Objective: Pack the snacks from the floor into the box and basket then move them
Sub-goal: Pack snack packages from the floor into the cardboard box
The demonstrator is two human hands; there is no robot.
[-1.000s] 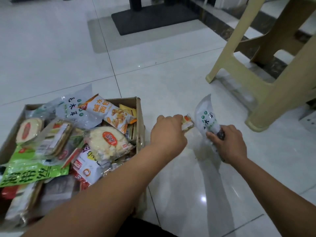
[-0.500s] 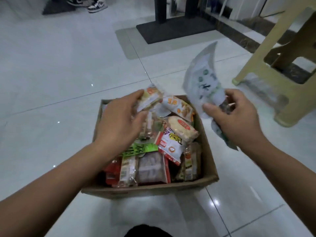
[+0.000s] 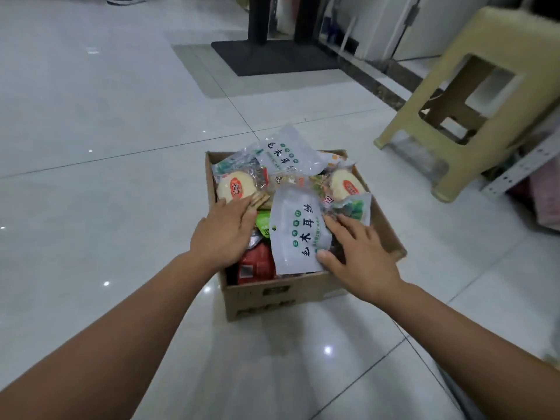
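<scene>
Steady now: left hand [image 3: 224, 234] flat on the crackers [image 3: 260, 200], right hand [image 3: 357, 256] spread over the white pouch [image 3: 295, 234], neither gripping; box [image 3: 272, 295] on the floor, heaped; I'd press evenly, tucking corners under the rim.

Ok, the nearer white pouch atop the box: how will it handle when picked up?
Probably floppy: the nearer white pouch drapes and creases over the snacks beneath. Likely light, since it looks thin and flat. Its smooth film may slide off the heaped cardboard box if pushed.

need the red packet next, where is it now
Head view: the red packet lies in the near left corner of the cardboard box, beside the left hand.
</scene>
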